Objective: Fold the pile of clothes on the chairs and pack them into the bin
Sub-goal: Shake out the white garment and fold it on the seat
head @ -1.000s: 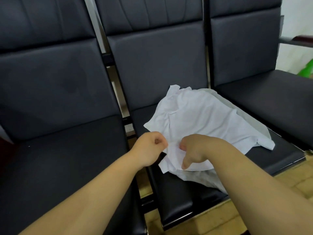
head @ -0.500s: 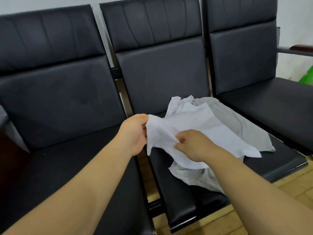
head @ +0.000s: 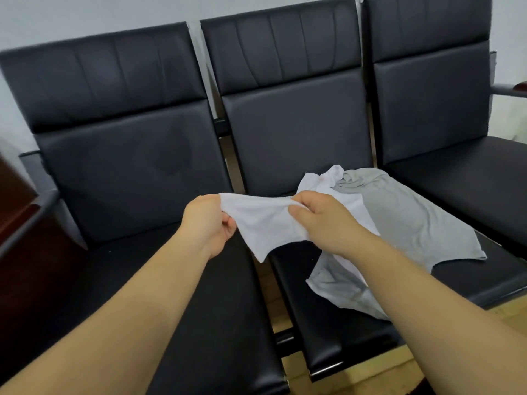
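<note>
Between left fingers (head: 227,225) and right fingers (head: 306,198), white garment (head: 265,223)

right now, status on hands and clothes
Left hand and right hand both grip white garment, stretched between them. Grey garment lies on middle chair. Bin not in view.

Soft white cloth (head: 265,223) (matt); smooth leatherette chairs (head: 296,124).

A pale wall (head: 85,15) is running across the top. A yellowish floor (head: 379,374) is showing at the bottom right and through a narrow gap further left. Something dark red-brown (head: 14,201) is standing, blurred, at the left edge.
</note>
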`<state>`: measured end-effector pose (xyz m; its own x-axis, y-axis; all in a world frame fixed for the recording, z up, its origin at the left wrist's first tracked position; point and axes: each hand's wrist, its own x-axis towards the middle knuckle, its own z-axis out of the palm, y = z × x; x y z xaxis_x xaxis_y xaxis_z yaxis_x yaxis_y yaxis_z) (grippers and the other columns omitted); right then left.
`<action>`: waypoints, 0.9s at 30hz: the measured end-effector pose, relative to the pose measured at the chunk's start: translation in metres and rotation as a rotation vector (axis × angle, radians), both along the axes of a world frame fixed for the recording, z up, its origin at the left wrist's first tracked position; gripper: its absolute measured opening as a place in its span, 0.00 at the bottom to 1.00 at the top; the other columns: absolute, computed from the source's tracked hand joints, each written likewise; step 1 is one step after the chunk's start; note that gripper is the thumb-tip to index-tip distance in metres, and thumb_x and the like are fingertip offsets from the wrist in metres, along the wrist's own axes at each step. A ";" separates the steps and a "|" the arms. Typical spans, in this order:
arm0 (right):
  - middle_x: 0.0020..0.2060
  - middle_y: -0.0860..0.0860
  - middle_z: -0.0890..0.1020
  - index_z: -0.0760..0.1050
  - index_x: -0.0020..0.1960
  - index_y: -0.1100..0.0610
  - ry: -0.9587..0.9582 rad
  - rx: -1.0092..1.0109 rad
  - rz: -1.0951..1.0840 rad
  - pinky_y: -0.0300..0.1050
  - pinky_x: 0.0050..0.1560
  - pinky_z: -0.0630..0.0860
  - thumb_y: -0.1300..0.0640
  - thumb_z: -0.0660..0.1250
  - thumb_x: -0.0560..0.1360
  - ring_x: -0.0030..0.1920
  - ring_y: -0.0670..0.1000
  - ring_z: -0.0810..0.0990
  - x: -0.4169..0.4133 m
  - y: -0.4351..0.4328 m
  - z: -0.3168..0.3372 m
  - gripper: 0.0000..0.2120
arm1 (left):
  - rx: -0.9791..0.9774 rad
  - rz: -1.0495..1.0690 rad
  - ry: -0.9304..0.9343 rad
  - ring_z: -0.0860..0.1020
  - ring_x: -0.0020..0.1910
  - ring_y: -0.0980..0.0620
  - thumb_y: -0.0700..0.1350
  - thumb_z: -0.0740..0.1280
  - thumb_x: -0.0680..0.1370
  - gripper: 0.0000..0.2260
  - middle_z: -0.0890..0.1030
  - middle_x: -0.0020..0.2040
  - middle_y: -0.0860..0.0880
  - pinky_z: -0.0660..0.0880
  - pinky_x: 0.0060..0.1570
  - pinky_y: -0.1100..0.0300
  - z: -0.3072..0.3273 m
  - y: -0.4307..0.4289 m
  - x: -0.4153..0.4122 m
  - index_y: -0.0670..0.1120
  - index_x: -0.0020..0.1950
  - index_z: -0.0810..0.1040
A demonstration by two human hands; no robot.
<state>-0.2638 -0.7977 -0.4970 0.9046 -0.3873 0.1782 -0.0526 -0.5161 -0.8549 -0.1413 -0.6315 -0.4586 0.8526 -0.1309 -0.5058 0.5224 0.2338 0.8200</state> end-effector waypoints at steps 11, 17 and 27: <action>0.41 0.45 0.83 0.81 0.47 0.55 0.137 0.082 0.395 0.46 0.45 0.78 0.53 0.67 0.80 0.42 0.47 0.80 0.051 0.166 0.001 0.08 | 0.049 0.202 -0.173 0.65 0.28 0.57 0.35 0.63 0.80 0.09 0.75 0.31 0.51 0.71 0.26 0.66 0.000 0.215 0.004 0.41 0.56 0.81; 0.47 0.46 0.82 0.79 0.51 0.47 0.407 -0.135 0.487 0.44 0.42 0.78 0.49 0.69 0.78 0.45 0.49 0.81 0.081 0.238 -0.061 0.04 | 0.297 0.118 0.048 0.72 0.30 0.57 0.35 0.62 0.81 0.10 0.79 0.33 0.49 0.75 0.24 0.65 -0.085 0.305 0.009 0.40 0.52 0.83; 0.55 0.47 0.72 0.70 0.59 0.49 0.748 -0.668 0.439 0.47 0.51 0.77 0.38 0.76 0.68 0.51 0.50 0.75 0.060 0.231 -0.058 0.27 | 1.083 -0.384 -0.590 0.78 0.42 0.52 0.52 0.72 0.75 0.09 0.77 0.46 0.52 0.73 0.40 0.55 -0.134 0.322 0.005 0.54 0.48 0.73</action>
